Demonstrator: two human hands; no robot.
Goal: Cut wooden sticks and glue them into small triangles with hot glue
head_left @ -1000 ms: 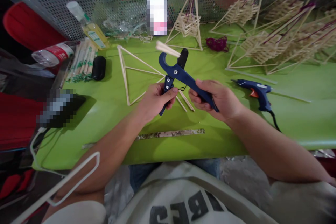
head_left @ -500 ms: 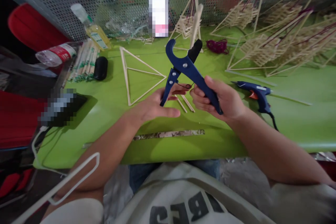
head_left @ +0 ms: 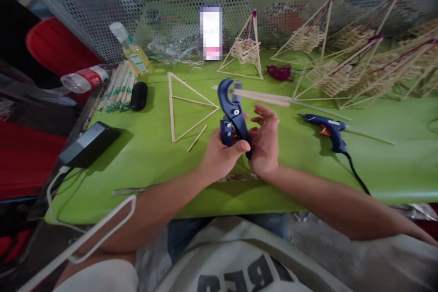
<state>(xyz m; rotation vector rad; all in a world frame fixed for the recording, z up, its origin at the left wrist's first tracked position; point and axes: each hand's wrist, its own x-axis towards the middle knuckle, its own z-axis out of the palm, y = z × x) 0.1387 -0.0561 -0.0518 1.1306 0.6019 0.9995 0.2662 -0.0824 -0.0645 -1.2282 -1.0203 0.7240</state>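
Note:
A blue pipe cutter (head_left: pixel 238 121) is upright over the middle of the table, with its hooked jaw at the top. My left hand (head_left: pixel 222 153) is closed around its handles, thumb across the front. Against the handle's right side rests my right hand (head_left: pixel 266 141), palm turned inward and fingers apart, loosely curled. Pale wooden sticks (head_left: pixel 263 96) stretch rightward from the grey blade; whether the jaw grips them cannot be told. Left of the cutter lie a triangular stick frame (head_left: pixel 172 107) and a short loose stick (head_left: pixel 197 138).
A blue glue gun (head_left: pixel 326 127) lies at right, its cord running forward. Stick pyramids (head_left: pixel 244 52) line the back beside purple thread (head_left: pixel 279 72) and a phone (head_left: pixel 211 34). At left are bundled sticks (head_left: pixel 118 86), bottles (head_left: pixel 137 57), a black case (head_left: pixel 139 96) and a power bank (head_left: pixel 91 143).
The cutter's handles have come together, and it has passed from my right hand's grip to my left. My right hand has opened. The sticks now point rightward; my view has shifted slightly.

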